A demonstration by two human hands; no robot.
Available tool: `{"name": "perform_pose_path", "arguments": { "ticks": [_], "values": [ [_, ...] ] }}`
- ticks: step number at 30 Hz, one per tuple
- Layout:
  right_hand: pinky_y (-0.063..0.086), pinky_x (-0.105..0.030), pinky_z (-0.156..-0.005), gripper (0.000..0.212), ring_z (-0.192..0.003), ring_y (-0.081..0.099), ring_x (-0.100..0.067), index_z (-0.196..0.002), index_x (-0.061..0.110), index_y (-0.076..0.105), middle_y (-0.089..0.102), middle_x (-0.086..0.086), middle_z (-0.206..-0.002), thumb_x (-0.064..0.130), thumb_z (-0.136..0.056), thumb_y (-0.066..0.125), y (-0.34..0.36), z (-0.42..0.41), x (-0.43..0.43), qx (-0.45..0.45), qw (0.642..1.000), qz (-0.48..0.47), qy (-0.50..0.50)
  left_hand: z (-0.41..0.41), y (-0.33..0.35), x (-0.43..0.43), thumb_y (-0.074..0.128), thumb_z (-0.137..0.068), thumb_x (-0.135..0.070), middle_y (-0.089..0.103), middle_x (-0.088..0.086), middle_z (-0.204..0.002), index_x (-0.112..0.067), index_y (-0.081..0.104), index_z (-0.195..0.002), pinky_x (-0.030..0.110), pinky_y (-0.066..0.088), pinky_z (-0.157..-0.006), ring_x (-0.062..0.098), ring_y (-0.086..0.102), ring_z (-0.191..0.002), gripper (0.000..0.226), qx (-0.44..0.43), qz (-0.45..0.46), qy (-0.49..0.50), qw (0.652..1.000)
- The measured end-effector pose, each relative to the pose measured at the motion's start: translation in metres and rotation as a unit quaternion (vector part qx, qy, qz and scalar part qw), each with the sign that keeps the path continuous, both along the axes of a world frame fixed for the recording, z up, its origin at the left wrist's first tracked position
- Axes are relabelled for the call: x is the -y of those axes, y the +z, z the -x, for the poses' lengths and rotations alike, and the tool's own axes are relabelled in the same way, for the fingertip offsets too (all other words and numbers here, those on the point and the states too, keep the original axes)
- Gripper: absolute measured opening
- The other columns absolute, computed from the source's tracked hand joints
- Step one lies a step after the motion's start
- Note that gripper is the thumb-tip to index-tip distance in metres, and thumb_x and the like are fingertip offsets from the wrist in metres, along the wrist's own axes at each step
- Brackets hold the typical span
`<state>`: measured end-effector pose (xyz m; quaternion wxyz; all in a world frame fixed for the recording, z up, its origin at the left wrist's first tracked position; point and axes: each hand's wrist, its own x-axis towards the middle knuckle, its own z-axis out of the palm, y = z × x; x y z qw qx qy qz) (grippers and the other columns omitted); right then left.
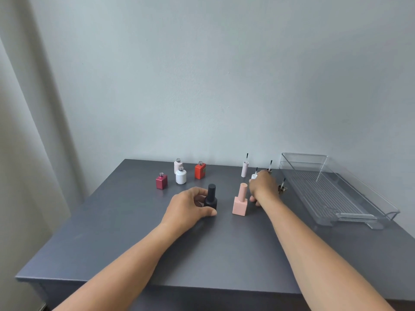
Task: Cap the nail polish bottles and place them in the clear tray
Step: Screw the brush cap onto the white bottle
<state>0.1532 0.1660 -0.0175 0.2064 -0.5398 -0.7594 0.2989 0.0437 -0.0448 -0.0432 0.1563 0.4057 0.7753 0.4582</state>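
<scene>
My left hand [190, 205] grips the base of a capped black bottle [211, 197] standing on the grey table. Just to its right stands a capped pink bottle [240, 203]. My right hand [262, 187] reaches past the pink bottle, its fingers over a white brush cap [254, 175]; whether they hold it is hidden. Farther back stand uncapped bottles: dark red [161, 181], white [181, 175], pale pink [178, 166] and orange-red [200, 170]. Loose brush caps stand upright: a tall pale one [244, 168], a brown one [270, 168] and a gold one [282, 187]. The clear tray [332, 191] lies at the right.
The grey table [157, 248] stands against a pale wall. A curtain [27, 131] hangs at the left. The tray's near end reaches toward the table's right edge.
</scene>
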Motion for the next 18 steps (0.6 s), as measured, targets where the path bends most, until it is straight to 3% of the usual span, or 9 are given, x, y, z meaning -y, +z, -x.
{"name": "perform_pose_path", "arguments": {
  "ticks": [4,6,8,11,15,18],
  "values": [
    [0.045,-0.024,-0.038,0.019,-0.039,0.061,-0.023,-0.106,0.009,0.057,0.069,-0.017,-0.081,0.012,-0.094,0.043,0.002,-0.003,0.003,-0.002,1.000,-0.001,0.010,0.012,0.005,0.006,0.092,-0.057,-0.049,0.070,-0.018,-0.099,-0.044,0.066,-0.109,0.019,0.050,-0.080,-0.001,0.066,-0.089,0.058,0.015,-0.028,0.019,0.999],
    [0.043,-0.022,-0.035,0.018,-0.036,0.059,-0.022,-0.105,0.010,0.058,0.069,-0.018,-0.081,0.013,-0.093,0.044,0.004,-0.006,0.005,-0.003,1.000,-0.004,0.019,0.024,0.010,0.007,0.088,-0.063,-0.052,0.071,-0.013,-0.092,-0.040,0.067,-0.109,0.026,0.055,-0.079,0.001,0.067,-0.085,0.052,0.025,-0.060,0.061,0.996],
    [0.044,-0.023,-0.035,0.016,-0.038,0.061,-0.024,-0.100,0.011,0.059,0.069,-0.016,-0.078,0.014,-0.092,0.046,0.006,-0.011,0.008,-0.009,0.999,-0.007,0.035,0.037,0.013,0.006,0.082,-0.074,-0.048,0.072,-0.007,-0.076,-0.034,0.066,-0.113,0.033,0.059,-0.066,0.003,0.068,-0.068,0.044,0.030,-0.077,0.104,0.991],
    [0.049,-0.030,-0.039,0.011,-0.046,0.064,-0.028,-0.095,0.014,0.057,0.068,-0.014,-0.080,0.015,-0.092,0.047,0.008,-0.018,0.012,-0.036,0.998,-0.008,0.057,0.051,0.016,0.000,0.071,-0.084,-0.041,0.072,-0.007,-0.061,-0.037,0.056,-0.121,0.029,0.052,-0.044,0.007,0.064,-0.045,0.040,0.007,-0.051,0.133,0.990],
    [0.047,-0.028,-0.037,0.010,-0.042,0.062,-0.025,-0.092,0.014,0.058,0.068,-0.012,-0.075,0.018,-0.092,0.048,0.009,-0.024,0.015,-0.053,0.995,-0.014,0.080,0.060,0.018,-0.011,0.063,-0.083,-0.032,0.070,-0.003,-0.055,-0.048,0.043,-0.095,0.033,0.058,-0.044,0.014,0.063,-0.039,0.028,0.017,-0.003,0.143,0.990],
    [0.044,-0.025,-0.034,0.010,-0.036,0.059,-0.020,-0.093,0.015,0.059,0.067,-0.009,-0.071,0.019,-0.091,0.050,0.008,-0.027,0.016,-0.061,0.994,-0.020,0.091,0.064,0.019,-0.018,0.061,-0.082,-0.029,0.070,-0.004,-0.053,-0.043,0.041,-0.078,0.029,0.055,-0.043,0.014,0.064,-0.040,0.025,0.016,0.025,0.150,0.988]
  ]
}}
